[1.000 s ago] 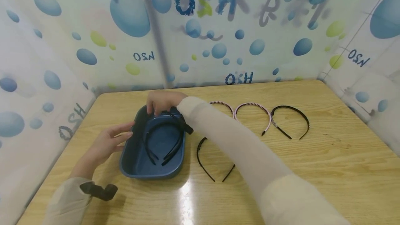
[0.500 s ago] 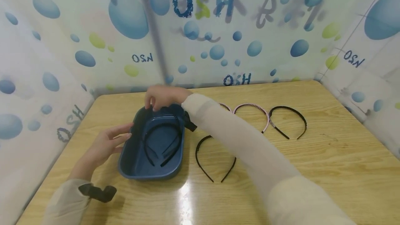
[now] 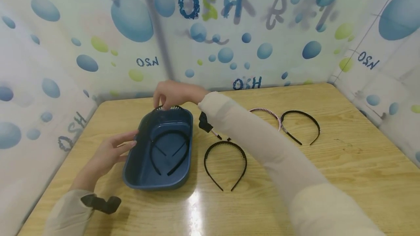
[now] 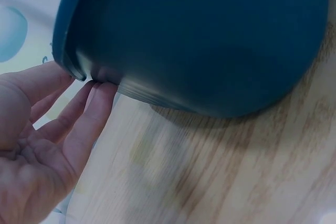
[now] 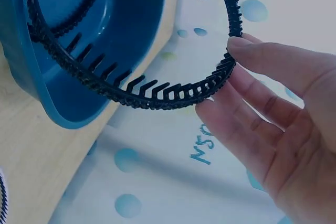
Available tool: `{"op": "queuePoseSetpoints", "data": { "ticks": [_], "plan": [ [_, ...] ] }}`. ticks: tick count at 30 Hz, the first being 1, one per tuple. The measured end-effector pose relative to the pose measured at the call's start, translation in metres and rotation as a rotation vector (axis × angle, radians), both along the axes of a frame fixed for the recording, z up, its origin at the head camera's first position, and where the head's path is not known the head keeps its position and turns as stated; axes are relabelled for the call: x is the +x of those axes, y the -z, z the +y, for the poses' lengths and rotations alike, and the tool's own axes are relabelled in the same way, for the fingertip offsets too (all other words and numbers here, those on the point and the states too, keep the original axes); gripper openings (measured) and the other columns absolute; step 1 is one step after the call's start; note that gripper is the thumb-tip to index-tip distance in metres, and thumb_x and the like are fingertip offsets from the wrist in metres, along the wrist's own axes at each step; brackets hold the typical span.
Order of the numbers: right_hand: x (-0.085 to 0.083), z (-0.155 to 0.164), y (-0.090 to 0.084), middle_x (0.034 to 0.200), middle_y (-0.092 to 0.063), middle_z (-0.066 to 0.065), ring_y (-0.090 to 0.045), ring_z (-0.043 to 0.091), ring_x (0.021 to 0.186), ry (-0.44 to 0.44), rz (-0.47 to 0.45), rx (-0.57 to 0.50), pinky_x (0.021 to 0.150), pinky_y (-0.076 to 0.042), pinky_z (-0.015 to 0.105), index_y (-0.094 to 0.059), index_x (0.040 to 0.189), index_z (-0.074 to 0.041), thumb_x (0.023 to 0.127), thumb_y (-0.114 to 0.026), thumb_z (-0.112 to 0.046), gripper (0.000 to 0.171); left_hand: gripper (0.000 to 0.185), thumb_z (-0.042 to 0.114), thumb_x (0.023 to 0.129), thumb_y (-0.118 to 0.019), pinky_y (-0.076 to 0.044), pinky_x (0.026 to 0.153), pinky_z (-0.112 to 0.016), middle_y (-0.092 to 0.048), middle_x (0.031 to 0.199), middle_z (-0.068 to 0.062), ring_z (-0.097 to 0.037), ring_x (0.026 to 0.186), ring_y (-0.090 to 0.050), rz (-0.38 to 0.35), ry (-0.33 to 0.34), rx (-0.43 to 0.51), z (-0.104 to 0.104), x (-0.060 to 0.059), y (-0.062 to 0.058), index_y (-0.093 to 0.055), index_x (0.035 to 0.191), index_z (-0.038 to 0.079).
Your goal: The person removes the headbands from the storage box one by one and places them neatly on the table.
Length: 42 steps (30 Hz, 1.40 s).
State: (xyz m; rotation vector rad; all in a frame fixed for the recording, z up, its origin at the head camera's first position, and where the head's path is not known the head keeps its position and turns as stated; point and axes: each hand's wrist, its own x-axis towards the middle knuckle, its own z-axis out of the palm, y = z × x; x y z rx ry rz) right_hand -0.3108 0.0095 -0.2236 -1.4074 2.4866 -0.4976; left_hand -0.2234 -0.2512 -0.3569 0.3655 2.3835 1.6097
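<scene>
The right hand (image 5: pixel 283 129) pinches a toothed black headband (image 5: pixel 157 95) between its fingertips, above the blue tub (image 3: pixel 157 148). The left hand (image 4: pixel 42 150) touches the tub's rim with straight, close fingers.

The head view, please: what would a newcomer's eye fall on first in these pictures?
First the dark blue tub on the wooden table, with a black headband lying inside it. The right hand holds a toothed black headband at the tub's far rim, while the left hand touches its near-left side. More headbands lie to the right, the nearest one black.
</scene>
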Motion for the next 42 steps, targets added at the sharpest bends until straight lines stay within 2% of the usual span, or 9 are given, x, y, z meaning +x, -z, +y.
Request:
{"op": "queuePoseSetpoints", "data": {
  "ticks": [4,12,21,26,32,38,42],
  "plan": [
    [0.004,0.007,-0.005,0.104,-0.065,0.005,-0.059,0.013,0.087,-0.023,0.014,-0.021,0.077,-0.046,0.023,-0.069,0.106,-0.004,0.083,-0.057,0.005,0.027,0.052,0.02,0.095,-0.053,-0.049,0.078,-0.03,-0.039,0.136,-0.015,0.005,0.103,-0.049,-0.002,0.002,0.001,0.0,0.0,0.001,-0.036,0.139,-0.001],
    [0.008,0.026,-0.013,0.106,-0.064,0.006,-0.058,0.014,0.09,-0.034,0.041,-0.022,0.08,-0.045,0.024,-0.067,0.11,-0.004,0.086,-0.057,0.001,0.026,0.051,0.019,0.095,-0.053,-0.049,0.078,-0.028,-0.044,0.13,-0.002,0.005,0.104,-0.049,0.003,0.001,0.015,0.001,0.0,0.001,-0.037,0.138,0.0],
    [0.013,0.051,-0.019,0.106,-0.064,0.004,-0.057,0.013,0.094,0.001,0.052,-0.036,0.081,-0.044,0.022,-0.066,0.11,-0.006,0.088,-0.058,0.0,0.024,0.052,0.023,0.095,-0.053,-0.049,0.079,-0.027,-0.036,0.138,-0.015,0.008,0.104,-0.047,0.0,0.008,-0.005,0.001,0.001,0.002,-0.037,0.139,0.002],
    [0.017,0.063,-0.018,0.106,-0.063,0.005,-0.057,0.014,0.094,0.019,0.052,-0.038,0.081,-0.045,0.023,-0.066,0.11,-0.006,0.088,-0.059,0.0,0.024,0.052,0.024,0.095,-0.053,-0.048,0.079,-0.027,-0.035,0.139,-0.016,0.008,0.105,-0.046,0.011,0.012,-0.02,0.0,0.0,0.002,-0.037,0.139,0.002],
    [0.024,0.078,-0.018,0.104,-0.063,0.004,-0.057,0.014,0.092,0.05,0.053,-0.021,0.08,-0.045,0.024,-0.067,0.108,-0.007,0.088,-0.059,-0.002,0.022,0.051,0.024,0.095,-0.053,-0.049,0.078,-0.026,-0.039,0.136,-0.007,0.008,0.104,-0.047,0.018,0.013,-0.02,0.0,0.001,0.002,-0.038,0.139,0.003],
    [0.032,0.094,-0.015,0.104,-0.063,0.002,-0.057,0.013,0.091,0.064,0.073,0.005,0.08,-0.045,0.025,-0.067,0.109,-0.009,0.089,-0.06,-0.004,0.022,0.053,0.025,0.095,-0.053,-0.048,0.079,-0.026,-0.033,0.141,-0.017,0.009,0.104,-0.046,0.018,0.02,-0.037,0.0,0.001,0.002,-0.037,0.139,0.002],
    [0.037,0.106,-0.011,0.103,-0.063,0.003,-0.058,0.015,0.091,0.07,0.079,0.027,0.079,-0.046,0.026,-0.067,0.108,-0.009,0.088,-0.06,-0.003,0.022,0.053,0.025,0.095,-0.052,-0.048,0.079,-0.026,-0.038,0.138,-0.01,0.009,0.104,-0.046,0.017,0.019,-0.036,0.0,0.002,0.001,-0.036,0.139,0.002]
  ]
}}
